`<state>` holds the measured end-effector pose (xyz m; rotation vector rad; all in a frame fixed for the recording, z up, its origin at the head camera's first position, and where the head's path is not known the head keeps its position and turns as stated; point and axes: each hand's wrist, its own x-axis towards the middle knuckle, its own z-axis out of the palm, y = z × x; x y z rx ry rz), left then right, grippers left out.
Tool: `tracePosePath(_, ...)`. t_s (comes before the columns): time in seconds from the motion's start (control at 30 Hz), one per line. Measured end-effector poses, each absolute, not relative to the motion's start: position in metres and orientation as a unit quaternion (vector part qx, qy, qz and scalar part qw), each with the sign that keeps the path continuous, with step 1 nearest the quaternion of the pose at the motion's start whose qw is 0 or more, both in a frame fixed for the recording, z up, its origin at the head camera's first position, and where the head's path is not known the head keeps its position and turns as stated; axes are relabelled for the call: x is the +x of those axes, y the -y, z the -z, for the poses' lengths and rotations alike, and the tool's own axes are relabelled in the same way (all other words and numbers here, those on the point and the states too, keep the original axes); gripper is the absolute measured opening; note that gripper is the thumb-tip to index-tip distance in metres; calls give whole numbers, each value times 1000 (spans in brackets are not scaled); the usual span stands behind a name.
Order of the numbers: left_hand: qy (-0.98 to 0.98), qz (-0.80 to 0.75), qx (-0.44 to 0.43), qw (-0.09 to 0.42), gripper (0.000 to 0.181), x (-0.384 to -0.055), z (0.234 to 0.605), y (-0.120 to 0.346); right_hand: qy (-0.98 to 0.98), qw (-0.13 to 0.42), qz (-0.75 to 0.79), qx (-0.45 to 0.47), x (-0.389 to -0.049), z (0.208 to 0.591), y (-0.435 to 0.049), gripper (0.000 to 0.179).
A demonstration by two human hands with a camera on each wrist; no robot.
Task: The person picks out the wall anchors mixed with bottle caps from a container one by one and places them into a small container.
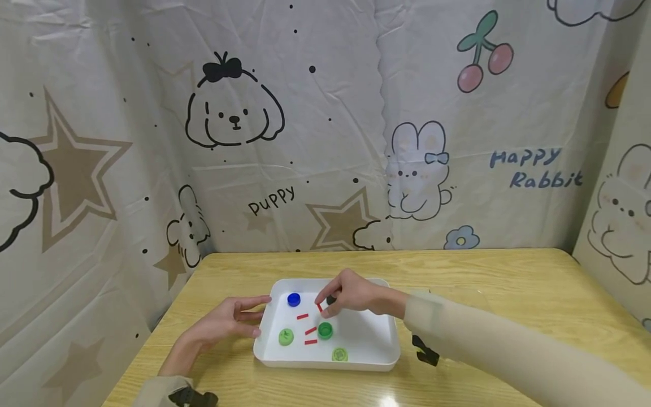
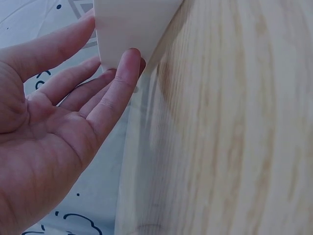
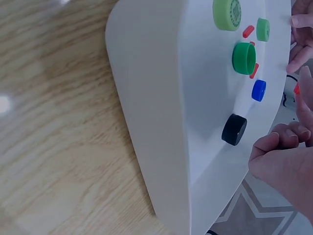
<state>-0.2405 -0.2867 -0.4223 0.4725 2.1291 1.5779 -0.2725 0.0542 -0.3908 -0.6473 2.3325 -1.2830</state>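
A white tray (image 1: pixel 366 339) sits on the table, holding bottle caps and small red strips. Above its middle, my right hand (image 1: pixel 351 294) pinches a red strip (image 1: pixel 320 308) between thumb and fingertips. Behind that hand, a black cap (image 3: pixel 234 129) is partly hidden in the head view. Three more red strips (image 1: pixel 311 341) lie left of a green cap (image 1: pixel 325 330). My left hand (image 1: pixel 226 319) touches the tray's left end with its fingers fairly straight and spread; in the left wrist view its fingertips (image 2: pixel 129 56) rest against the white wall.
A blue cap (image 1: pixel 294 299) lies at the tray's back left, with light green caps (image 1: pixel 286 337) toward the left and the front edge. The wooden table (image 1: pixel 508 294) extends around the tray. Behind it hangs a printed cloth (image 1: pixel 325 113).
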Motion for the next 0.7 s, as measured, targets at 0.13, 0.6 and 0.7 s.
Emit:
tracePosePath(0.13,-771,-572,170,223,82,-241,423,287,-831,200,466,-230,-269,388,-57,26)
tracePosePath(0.6,-774,-569,171,220,82,-241,424,288,-811,193,495,-244,-256,380,-75,21)
tracePosePath(0.7,-776,-568,170,217,81,-242,425,289,-815,185,493,-242,-253,379,-80,22)
